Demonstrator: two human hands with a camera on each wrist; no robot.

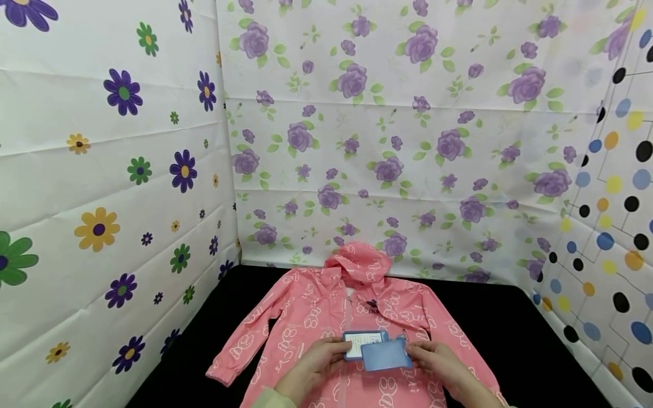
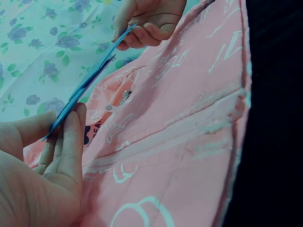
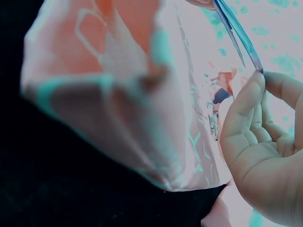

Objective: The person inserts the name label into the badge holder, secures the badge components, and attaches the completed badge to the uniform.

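Your left hand [image 1: 321, 360] was pinching the left end of a white-faced blue card [image 1: 355, 346], thumb on the near face, fingers behind. Your right hand [image 1: 440, 360] was clamped on the right end of a plain blue panel [image 1: 386, 356], thumb and forefinger together on its edge, other fingers curled in below. Panel sat in front of the card, covering the card's lower right; printed face showed past it, text too small to read. Both wrist views had the two pieces edge-on as thin layers, near each other, splaying slightly toward your right fingers; couldn't tell whether they were joined. Small metal clip [image 1: 402, 334] showed at the panel's upper right corner. You had both pieces up over the front of a pink jacket [image 1: 291, 326], between your hands, clear of the fabric in the left wrist view. Jacket lay spread on a black table [image 1: 176, 362], hood [image 1: 359, 262] at the far end, zipper [image 2: 165, 131] running down the middle, dark chest print [image 1: 373, 306] beyond the panel. Behind the table you had a purple-rose backdrop [image 1: 352, 136]; daisy-print sheet [image 1: 97, 181] to your left, dotted one [image 1: 607, 266] to your right.
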